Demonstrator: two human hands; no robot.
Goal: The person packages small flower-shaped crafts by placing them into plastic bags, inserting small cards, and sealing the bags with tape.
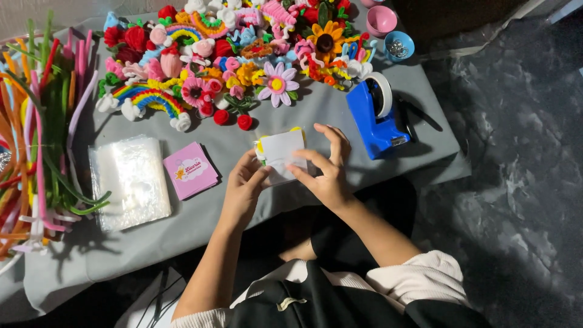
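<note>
Both hands grasp one small white packet (281, 155), flat and rectangular, with a bit of yellow showing at its edges. The left hand (245, 185) pinches its left side between thumb and fingers, and the right hand (328, 167) holds the right side, its fingers spread over the top edge. The packet is held just above the grey cloth (316, 115) that covers the table.

In the head view, right of the grip stands one blue tape dispenser (375, 115) of hard plastic with a white roll in it. To the left of the grip lies one small stack of pink square cards (190, 170), and further left one pile of clear, shiny plastic bags (132, 181). Beyond the grip many fuzzy pipe-cleaner flowers and rainbows (243, 54) lie close together; they are too many to count. Far left lies a bundle of long, thin pipe cleaners (42, 133) in many colours. Beyond the dispenser stand two small round bowls, one pink (381, 20) and one blue (399, 46).
</note>
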